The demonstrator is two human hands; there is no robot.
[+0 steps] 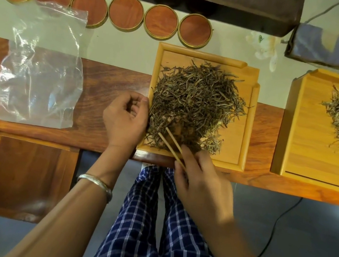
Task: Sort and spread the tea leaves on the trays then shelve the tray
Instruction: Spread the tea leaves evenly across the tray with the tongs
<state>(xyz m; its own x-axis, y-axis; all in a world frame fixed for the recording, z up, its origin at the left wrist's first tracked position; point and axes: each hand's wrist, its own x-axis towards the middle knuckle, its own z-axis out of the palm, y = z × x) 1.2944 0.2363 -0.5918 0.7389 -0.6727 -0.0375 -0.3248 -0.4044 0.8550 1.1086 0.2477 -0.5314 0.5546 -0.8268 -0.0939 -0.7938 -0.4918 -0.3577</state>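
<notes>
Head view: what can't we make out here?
- Right tray: cut off by the right frame edge.
- Left hand: curled fingers hide whether it holds leaves.
- Chopsticks: rear ends hidden in the right hand.
- Blurred object at top right: unidentifiable.

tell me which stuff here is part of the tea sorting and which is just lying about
In use: near tray, its tea leaves, chopsticks in right hand, left hand, second tray.
Lying about: plastic bag, round lids, cable.
</notes>
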